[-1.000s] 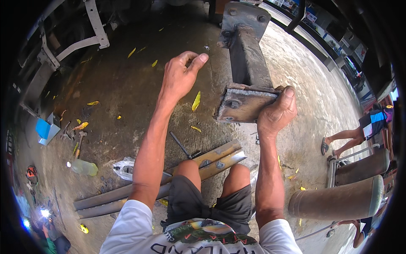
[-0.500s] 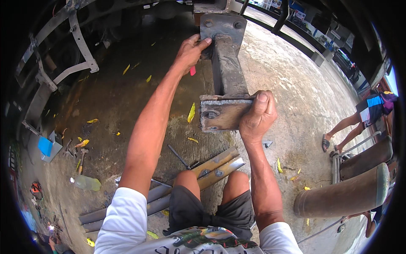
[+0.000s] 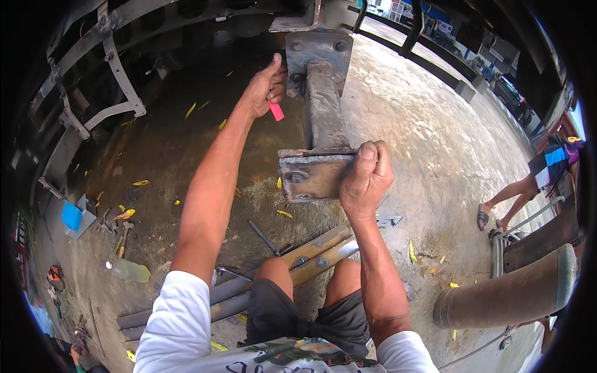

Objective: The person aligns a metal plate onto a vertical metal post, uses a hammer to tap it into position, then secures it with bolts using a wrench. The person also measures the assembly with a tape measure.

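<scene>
Right hand point(image 3: 365, 180) clenched on the near end plate point(image 3: 311, 177) of a rusty steel bracket point(image 3: 323, 112), fingers wrapped over the plate's top right edge, thumb on top. Left hand point(image 3: 266, 87) reached forward to the far end of the same piece, fingers pinched on a small pink marker point(image 3: 276, 111), tip close beside the upper plate point(image 3: 318, 53); contact with the metal not discernible.

Bracket held up at chest level, well clear of the concrete floor point(image 3: 435, 143), apparently lined up against the dark vehicle frame point(image 3: 93, 81) overhead; upper plate touching or just beside that frame, exact seating hidden. Judged: right hand carrying the weight and steadying the part, leaving the left free for fine work at the far plate, likely marking at the holes.

Condition of bracket: heavy welded piece, narrow central web between two flat plates. Surface brown with rust and grime throughout. Two bolt holes visible in the near plate, two bolt heads or holes in the upper plate. Edges rough, weld beads uneven.

Surroundings: long steel channel sections point(image 3: 311, 255) lying on the floor under the knees, a clear plastic bottle point(image 3: 127, 270) to the left, yellow leaves scattered about. A bystander's legs point(image 3: 504, 199) at the right, well apart.
</scene>
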A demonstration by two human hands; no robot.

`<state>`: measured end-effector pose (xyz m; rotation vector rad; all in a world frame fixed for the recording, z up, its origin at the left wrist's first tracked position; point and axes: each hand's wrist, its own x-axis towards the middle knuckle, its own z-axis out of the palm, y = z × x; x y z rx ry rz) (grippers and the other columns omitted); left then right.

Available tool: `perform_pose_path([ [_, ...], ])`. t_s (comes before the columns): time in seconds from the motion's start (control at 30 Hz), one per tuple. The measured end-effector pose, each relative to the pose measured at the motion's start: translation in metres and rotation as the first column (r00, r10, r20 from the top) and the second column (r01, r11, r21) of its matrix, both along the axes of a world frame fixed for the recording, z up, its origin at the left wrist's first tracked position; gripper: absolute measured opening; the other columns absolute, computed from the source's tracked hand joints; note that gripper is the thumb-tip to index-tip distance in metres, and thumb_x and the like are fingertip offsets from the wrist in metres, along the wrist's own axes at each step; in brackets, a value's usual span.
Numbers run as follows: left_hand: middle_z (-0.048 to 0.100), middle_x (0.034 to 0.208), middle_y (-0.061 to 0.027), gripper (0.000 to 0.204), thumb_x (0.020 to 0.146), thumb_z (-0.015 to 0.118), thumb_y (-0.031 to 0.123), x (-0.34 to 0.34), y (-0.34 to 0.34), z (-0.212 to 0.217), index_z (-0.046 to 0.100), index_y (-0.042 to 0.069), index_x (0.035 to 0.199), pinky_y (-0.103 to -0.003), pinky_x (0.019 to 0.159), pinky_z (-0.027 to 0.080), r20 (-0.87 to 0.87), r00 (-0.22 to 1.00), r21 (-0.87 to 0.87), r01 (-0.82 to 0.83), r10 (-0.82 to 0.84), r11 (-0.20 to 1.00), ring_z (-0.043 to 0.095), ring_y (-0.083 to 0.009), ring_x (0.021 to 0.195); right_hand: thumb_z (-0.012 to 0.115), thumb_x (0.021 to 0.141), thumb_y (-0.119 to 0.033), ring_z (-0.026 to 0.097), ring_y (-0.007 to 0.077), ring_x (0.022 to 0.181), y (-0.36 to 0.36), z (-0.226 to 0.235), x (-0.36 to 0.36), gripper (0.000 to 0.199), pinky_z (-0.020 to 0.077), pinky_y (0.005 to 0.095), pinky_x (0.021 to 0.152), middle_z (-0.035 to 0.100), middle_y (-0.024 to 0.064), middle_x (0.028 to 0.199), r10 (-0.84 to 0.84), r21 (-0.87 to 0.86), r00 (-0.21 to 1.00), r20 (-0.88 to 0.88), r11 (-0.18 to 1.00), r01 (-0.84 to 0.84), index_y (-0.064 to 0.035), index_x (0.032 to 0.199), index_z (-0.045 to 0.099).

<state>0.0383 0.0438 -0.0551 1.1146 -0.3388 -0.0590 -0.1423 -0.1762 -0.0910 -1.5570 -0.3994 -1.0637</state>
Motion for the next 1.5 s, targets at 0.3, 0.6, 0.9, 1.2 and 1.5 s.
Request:
perform_pose_path([
  [0.3,0.042,0.07,0.01,0.019,0.1,0.064,0.031,0.004,0.002,-0.006,0.057,0.014,0.094,-0.018,0.041,0.028,0.165,0.986,0.157,-0.034,0.008,0.987,0.032,-0.0002,0.046,0.056,0.101,-0.041,0.04,0.0108,0.057,0.0,0.004,-0.003,0.046,0.0363,0.0313,0.05,0.042,0.0047,0.058,0.002,0.002,1.0,-0.009,1.0,-0.002,-0.0023,0.077,0.048],
  [0.6,0.049,0.069,0.0057,0.018,0.101,0.061,0.028,0.017,0.01,-0.01,0.056,0.011,0.094,-0.018,0.039,0.029,-0.009,0.977,-0.176,0.209,-0.214,0.962,0.034,-0.0014,0.044,0.048,0.103,-0.039,0.038,0.0094,0.064,0.0,0.006,-0.007,0.045,0.0339,0.0285,0.057,0.043,0.001,0.066,-0.026,-0.034,0.997,-0.067,0.999,0.023,-0.0005,0.08,0.051],
  [0.9,0.052,0.061,0.0041,0.011,0.095,0.061,0.013,0.063,0.012,0.012,0.062,0.011,0.084,-0.018,0.036,0.026,-0.311,0.944,0.181,0.17,-0.107,0.969,0.032,-0.0028,0.04,0.047,0.103,-0.037,0.04,0.0097,0.067,0.0,0.003,-0.006,0.044,0.0344,0.0282,0.058,0.044,0.0013,0.069,-0.027,-0.025,0.998,-0.057,0.999,0.025,-0.0003,0.081,0.051],
  [1.2,0.056,0.067,0.0026,0.005,0.094,0.058,0.006,0.083,0.028,-0.002,0.062,0.007,0.09,-0.018,0.038,0.03,-0.223,0.92,0.076,0.346,-0.322,0.935,0.035,-0.0023,0.043,0.056,0.102,-0.04,0.04,0.0091,0.058,0.001,0.001,0.0,0.045,0.0353,0.0285,0.051,0.043,0.0022,0.06,-0.028,-0.003,0.999,0.038,1.0,0.028,-0.0014,0.08,0.049],
  [1.5,0.06,0.077,0.0005,0.009,0.095,0.053,0.007,0.064,0.017,0.004,0.062,0.004,0.097,-0.017,0.04,0.031,-0.178,0.926,0.003,0.339,-0.333,0.941,0.036,-0.0025,0.046,0.043,0.105,-0.043,0.039,0.0123,0.068,-0.001,0.001,-0.006,0.051,0.0343,0.0301,0.06,0.042,0.0032,0.072,-0.074,-0.048,0.997,-0.034,0.996,0.073,0.0018,0.082,0.052],
])
